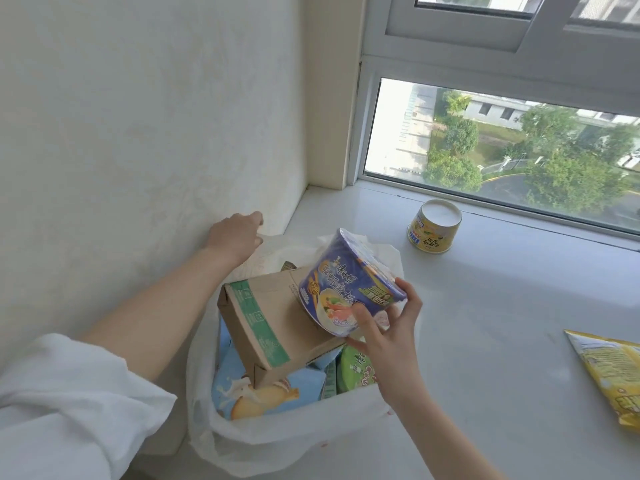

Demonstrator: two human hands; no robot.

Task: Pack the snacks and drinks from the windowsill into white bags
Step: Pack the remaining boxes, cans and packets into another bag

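- The right hand (384,327) grips the blue noodle bowl (349,282) over the open white bag (277,434); the left hand (239,237) holds the bag's far rim up.
- Risk: set on the slanted cardboard box (270,327), the bowl could roll out.
- The bowl is tilted, its axis leaning far-left, lid toward the near right.

White bag (277,441): open, at the windowsill's (502,306) left end, holding a tilted brown carton (266,327), a blue snack pack (263,393) and a green cup (356,374). Purple noodle bowl (349,282): tilted above the bag mouth. Yellow cup (434,230): apparently inverted, near the rear edge. Yellow snack packet (613,372): flat, right side.
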